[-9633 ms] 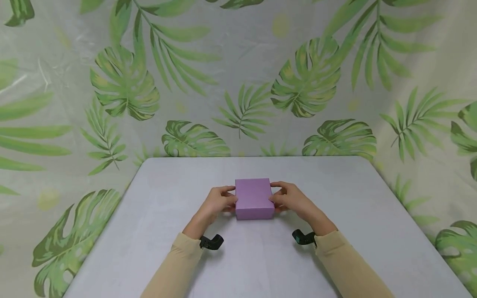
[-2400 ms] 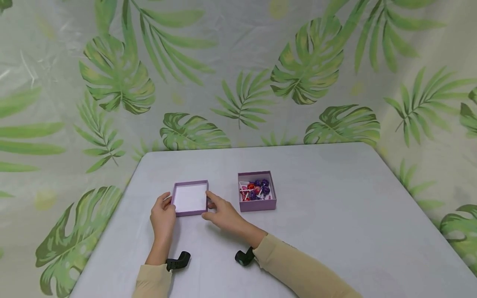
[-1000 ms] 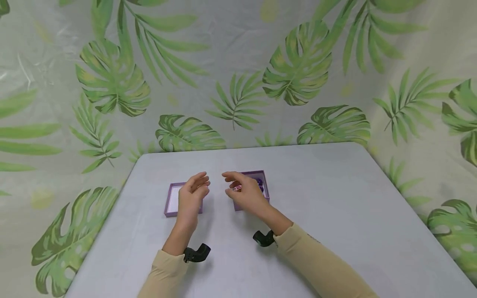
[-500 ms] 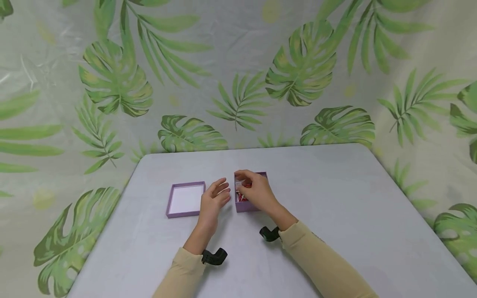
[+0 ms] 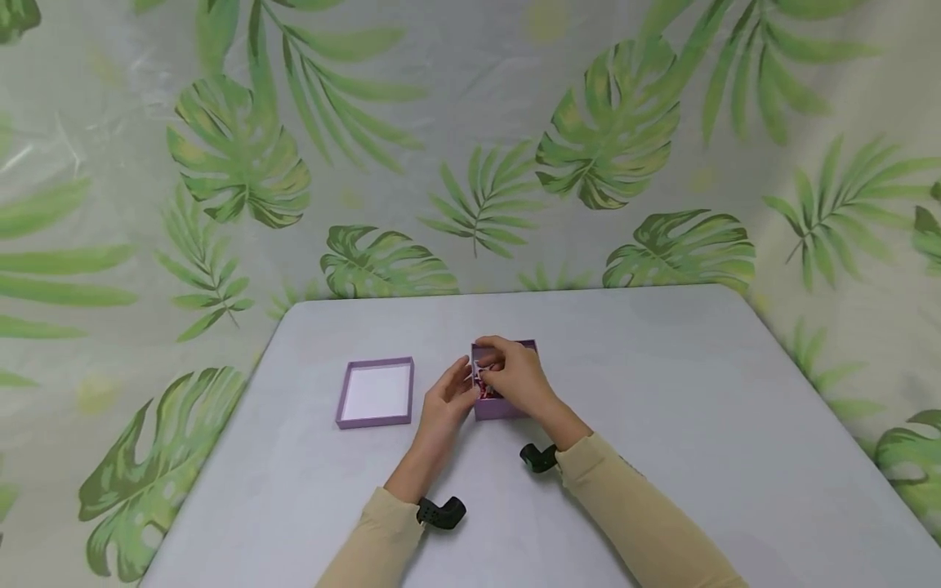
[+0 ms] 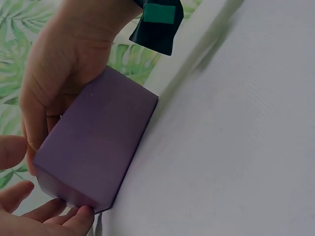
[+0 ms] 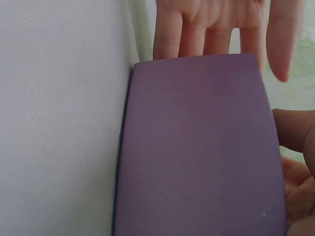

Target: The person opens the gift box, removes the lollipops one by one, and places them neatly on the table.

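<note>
The open purple box [image 5: 501,410] stands on the table holding several lollipops [image 5: 485,390] with white sticks, partly covered by my right hand [image 5: 520,380]. That hand reaches over the front wall, its thumb and fingers bent down among the sweets; I cannot tell whether it pinches one. My left hand [image 5: 443,402] is at the box's left side, fingers fairly straight. In the left wrist view its fingertips [image 6: 84,215] are right at the purple side wall. The right wrist view shows another box wall [image 7: 202,147], with the left hand's fingers [image 7: 167,34] beyond it.
A shallow purple lid [image 5: 375,423] with a white inside lies upturned on the table, left of the box. The white-covered table [image 5: 647,359] ends at a leaf-print curtain [image 5: 485,122] behind. A black wrist camera [image 5: 441,513] sits on the left wrist.
The box was closed at first; its lid was taken off and set down at the left. Both hands then left the lid, the right entering the box and the left moving to its side.
</note>
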`<state>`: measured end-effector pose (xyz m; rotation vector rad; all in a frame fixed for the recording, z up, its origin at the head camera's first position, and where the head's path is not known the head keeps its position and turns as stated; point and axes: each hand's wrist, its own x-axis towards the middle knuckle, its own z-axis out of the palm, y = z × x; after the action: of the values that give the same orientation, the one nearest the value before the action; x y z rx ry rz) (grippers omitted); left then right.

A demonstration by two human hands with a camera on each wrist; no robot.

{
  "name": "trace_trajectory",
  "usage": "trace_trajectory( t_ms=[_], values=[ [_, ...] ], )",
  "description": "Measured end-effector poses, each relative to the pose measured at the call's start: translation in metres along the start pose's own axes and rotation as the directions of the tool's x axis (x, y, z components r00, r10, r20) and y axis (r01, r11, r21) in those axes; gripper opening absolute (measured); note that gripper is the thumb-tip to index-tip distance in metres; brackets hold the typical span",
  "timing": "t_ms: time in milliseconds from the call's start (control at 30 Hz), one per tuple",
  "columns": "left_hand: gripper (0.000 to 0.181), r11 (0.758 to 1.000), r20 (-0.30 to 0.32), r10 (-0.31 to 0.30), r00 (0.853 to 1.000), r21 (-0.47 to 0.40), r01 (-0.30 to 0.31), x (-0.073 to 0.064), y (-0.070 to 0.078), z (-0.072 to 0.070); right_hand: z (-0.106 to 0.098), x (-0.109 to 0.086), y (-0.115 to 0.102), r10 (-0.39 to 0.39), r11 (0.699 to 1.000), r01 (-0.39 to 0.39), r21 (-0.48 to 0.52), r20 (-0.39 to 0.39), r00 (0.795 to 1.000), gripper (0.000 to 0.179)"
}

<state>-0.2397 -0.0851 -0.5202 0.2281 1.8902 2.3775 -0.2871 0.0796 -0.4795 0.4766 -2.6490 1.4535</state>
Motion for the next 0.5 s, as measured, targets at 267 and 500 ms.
trace_trajectory(
  t_ms=[267, 500],
  values=[
    [0.06, 1.0, 0.017, -0.018, 1.0, -0.002, 0.018, 0.0028, -0.007, -0.0002, 0.0026, 0.0019, -0.0008, 0.039, 0.998, -0.039, -0.047, 0.0, 0.999, 0.054],
    [0.061, 1.0, 0.05, 0.01, 0.999, 0.023, -0.011, 0.0006, -0.0098, -0.0028, 0.0029, 0.0031, -0.0027, 0.056, 0.995, -0.055, -0.087, 0.016, 0.998, 0.057]
  ],
)
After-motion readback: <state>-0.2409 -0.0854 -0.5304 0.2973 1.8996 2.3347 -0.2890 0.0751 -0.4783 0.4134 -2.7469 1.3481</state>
